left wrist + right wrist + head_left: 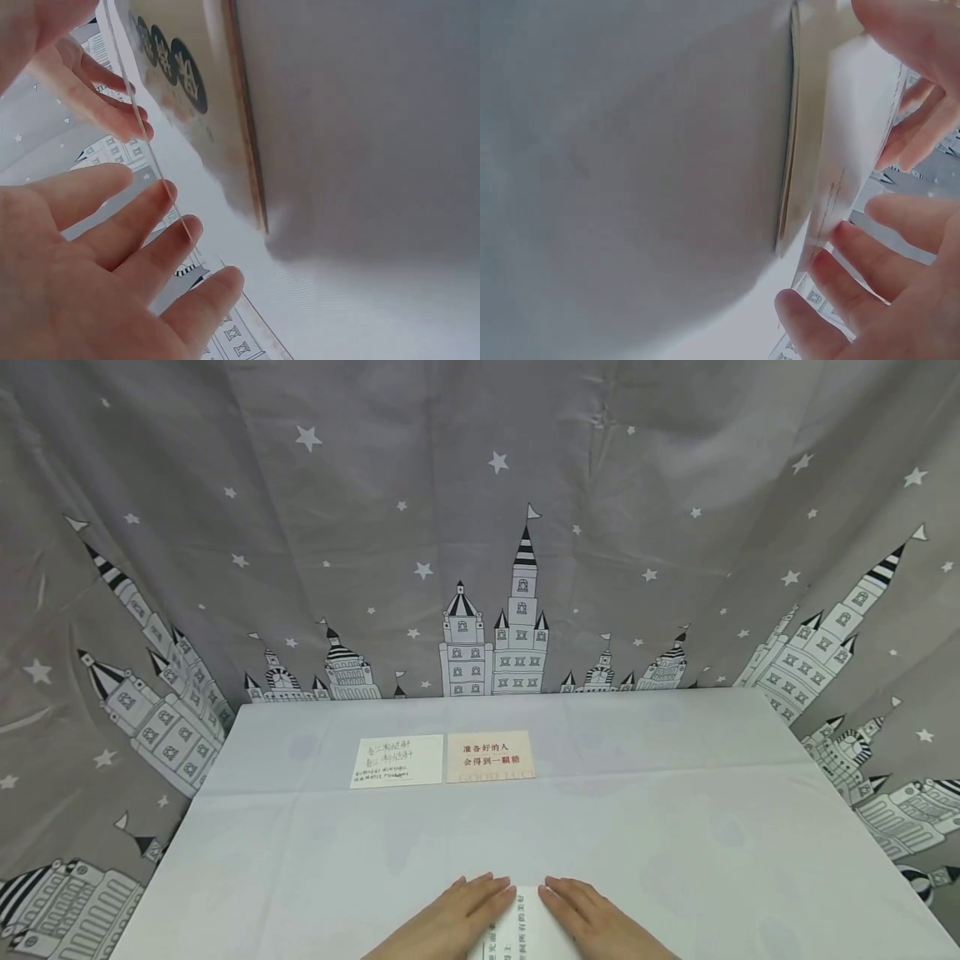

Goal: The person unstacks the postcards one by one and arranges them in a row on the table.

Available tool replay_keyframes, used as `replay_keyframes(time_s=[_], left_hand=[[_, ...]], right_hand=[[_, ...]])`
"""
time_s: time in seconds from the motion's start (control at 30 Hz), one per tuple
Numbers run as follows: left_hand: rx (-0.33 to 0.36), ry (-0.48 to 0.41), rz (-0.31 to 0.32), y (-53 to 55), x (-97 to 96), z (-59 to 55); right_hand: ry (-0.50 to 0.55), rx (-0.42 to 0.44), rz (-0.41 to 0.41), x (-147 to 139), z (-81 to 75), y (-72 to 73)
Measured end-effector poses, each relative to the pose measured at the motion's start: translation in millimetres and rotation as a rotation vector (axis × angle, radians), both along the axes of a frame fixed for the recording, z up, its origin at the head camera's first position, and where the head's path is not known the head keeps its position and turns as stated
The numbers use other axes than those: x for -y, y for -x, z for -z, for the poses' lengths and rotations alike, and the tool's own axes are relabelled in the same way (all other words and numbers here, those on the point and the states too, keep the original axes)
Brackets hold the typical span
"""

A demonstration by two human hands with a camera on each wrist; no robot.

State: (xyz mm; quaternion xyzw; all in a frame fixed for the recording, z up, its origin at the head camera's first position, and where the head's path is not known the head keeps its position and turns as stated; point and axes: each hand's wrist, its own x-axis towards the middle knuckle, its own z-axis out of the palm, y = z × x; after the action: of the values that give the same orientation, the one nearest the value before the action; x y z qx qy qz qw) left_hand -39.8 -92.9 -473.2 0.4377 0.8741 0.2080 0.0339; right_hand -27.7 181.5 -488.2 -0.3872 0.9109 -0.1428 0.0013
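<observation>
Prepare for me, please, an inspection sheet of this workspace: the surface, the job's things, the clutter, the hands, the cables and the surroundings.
Surface: white table covering, with faint fold lines.
Job's things: printed paper item, white with dark characters, cut off by the head view's lower edge.
Clutter: handwritten card and red-lettered card, side by side, farther back.
Hands: left hand and right hand, fingers extended, touching the paper item's two sides.
Cables: nothing seen.
Surroundings: grey curtain with castles and stars.
</observation>
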Motion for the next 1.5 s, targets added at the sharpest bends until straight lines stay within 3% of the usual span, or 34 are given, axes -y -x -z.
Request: replay_keyframes(time_s=[0.13,0.27,0.37,0.5,0.57,0.63,0.77,0.87,1.07,1.5], left_hand=[[-0.037,0.012,-0.011,4.2,-3.9,-2.9],[0.003,0.023,-0.029,10.2,-8.2,-7.8],[0.021,0.037,-0.029,16.5,-11.4,-11.5],[-0.068,0.070,-0.006,26.8,-17.0,-13.5],[-0.104,0.089,-0.003,32.0,-20.2,-13.8],[-0.114,0.104,-0.003,37.3,-23.1,-14.1],[-0.069,0.120,-0.010,47.9,-28.6,-15.8],[-0.052,0.130,-0.013,55.6,-32.9,-17.0],[-0.074,0.143,-0.021,70.9,-42.5,-17.1],[-0.108,0.163,-0.030,104.9,-63.7,-10.3]], right_hand=[[0.032,-0.028,0.005,-4,-4.6,4.4],[0.073,-0.027,0.015,-8,-11.1,9.6],[0.057,0.042,0.031,-12,-18.2,14.6],[0.022,0.197,0.087,-17,-27.7,21.9],[0.012,0.222,0.112,-19,-30.2,25.6],[0.008,0.208,0.122,-20,-31.5,30.0],[0.023,0.145,0.108,-24,-32.3,39.4],[0.039,0.148,0.104,-28,-34.0,46.1],[0.056,0.181,0.123,-36,-36.2,58.8],[0.035,0.150,0.148,-51,-30.4,87.9]])
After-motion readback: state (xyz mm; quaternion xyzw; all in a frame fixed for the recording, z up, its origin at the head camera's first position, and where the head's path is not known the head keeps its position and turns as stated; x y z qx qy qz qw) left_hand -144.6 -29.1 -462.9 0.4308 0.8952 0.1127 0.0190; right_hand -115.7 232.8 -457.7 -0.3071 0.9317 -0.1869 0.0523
